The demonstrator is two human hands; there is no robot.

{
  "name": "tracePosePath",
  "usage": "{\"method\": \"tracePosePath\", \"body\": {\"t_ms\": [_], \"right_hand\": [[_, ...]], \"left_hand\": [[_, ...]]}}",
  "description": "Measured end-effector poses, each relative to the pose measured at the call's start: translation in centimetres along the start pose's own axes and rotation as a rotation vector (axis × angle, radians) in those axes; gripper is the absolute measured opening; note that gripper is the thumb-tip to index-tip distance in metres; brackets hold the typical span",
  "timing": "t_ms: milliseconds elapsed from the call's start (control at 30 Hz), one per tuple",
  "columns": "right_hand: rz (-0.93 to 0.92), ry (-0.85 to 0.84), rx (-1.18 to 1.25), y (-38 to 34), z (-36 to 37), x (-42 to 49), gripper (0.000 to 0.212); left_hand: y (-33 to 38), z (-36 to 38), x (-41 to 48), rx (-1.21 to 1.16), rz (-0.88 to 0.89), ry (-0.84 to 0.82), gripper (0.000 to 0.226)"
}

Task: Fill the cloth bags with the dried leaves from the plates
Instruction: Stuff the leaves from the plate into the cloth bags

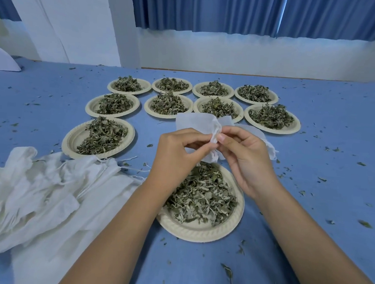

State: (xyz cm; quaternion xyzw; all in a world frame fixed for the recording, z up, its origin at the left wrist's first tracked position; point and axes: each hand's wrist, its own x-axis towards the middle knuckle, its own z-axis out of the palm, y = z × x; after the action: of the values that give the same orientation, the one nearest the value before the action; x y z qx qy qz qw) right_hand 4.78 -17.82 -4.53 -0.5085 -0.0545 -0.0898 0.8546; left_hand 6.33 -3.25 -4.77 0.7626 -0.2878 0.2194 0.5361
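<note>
A small white cloth bag point(194, 124) hangs in the air above the nearest plate point(198, 232), which is heaped with dried green leaves point(201, 193). My left hand point(177, 154) and my right hand point(244, 158) both pinch the bag's gathered mouth between thumb and fingertips. A second white bag point(252, 132) lies flat on the blue cloth just behind my right hand, partly hidden by it. A pile of several empty white cloth bags point(36, 194) with loose drawstrings lies at the near left.
Several more cream plates of dried leaves stand in rows beyond the hands, one at the left point(99, 138) and others further back point(169, 106). Leaf crumbs are scattered over the blue tablecloth point(321, 194). A white wall and blue curtains rise behind.
</note>
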Motion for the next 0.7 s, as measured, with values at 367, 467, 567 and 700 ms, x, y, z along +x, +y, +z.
{"method": "tracePosePath", "body": {"t_ms": [367, 467, 567, 700], "right_hand": [[-0.122, -0.401, -1.159, -1.9, -1.7, 0.1, 0.031], [-0.090, -0.602, -1.321, -0.6, -0.7, -0.4, 0.044], [-0.081, -0.701, -1.414, 0.5, -0.2, -0.7, 0.044], [-0.082, -0.716, -1.329, 0.2, 0.1, -1.0, 0.028]], "left_hand": [[-0.6, -3.8, 1.2, 0.337, 0.088, 0.603, 0.016], [-0.7, -3.9, 1.2, 0.429, 0.191, 0.640, 0.017], [-0.6, -3.5, 1.1, 0.482, 0.225, 0.566, 0.018], [-1.1, -4.0, 1.3, 0.505, 0.122, 0.505, 0.019]]}}
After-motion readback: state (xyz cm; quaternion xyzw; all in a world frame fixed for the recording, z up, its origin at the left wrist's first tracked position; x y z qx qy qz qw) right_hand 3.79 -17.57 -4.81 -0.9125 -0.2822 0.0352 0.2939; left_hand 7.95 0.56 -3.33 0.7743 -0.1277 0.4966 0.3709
